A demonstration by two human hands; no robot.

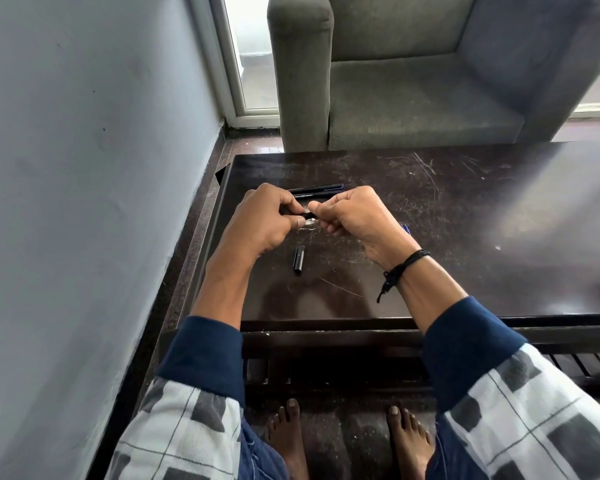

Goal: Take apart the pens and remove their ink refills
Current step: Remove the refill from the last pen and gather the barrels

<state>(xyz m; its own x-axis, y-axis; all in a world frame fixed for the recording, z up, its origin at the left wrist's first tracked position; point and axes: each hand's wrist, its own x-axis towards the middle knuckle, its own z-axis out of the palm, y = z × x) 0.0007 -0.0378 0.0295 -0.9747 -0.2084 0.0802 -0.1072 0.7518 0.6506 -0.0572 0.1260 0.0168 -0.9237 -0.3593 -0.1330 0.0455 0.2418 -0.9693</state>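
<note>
Grey upholstery of the armchair fills the far side, and I note it only because anything that flies off the back of the dark, scratched table would drop to the floor in front of it, out of my sight. Over the near left part of that table my left hand has its fingers curled round one end of a black pen, and my right hand pinches the other end. The pen sits level between them, just above the tabletop and mostly hidden by my knuckles. My worry is the pull itself. If the joint gives all at once, the hands will jerk apart and a small inner part or the refill could spring loose and skitter away. If I bend rather than twist, I judge that a thin refill could kink or leak. Two other pens lie side by side just beyond my hands, and a sudden jerk could knock them rolling. A loose cap lies nearer me between my wrists, where a dropped forearm could sweep it off the front edge. Beside my right hand a blue piece peeks out. I cannot tell what it is.
</note>
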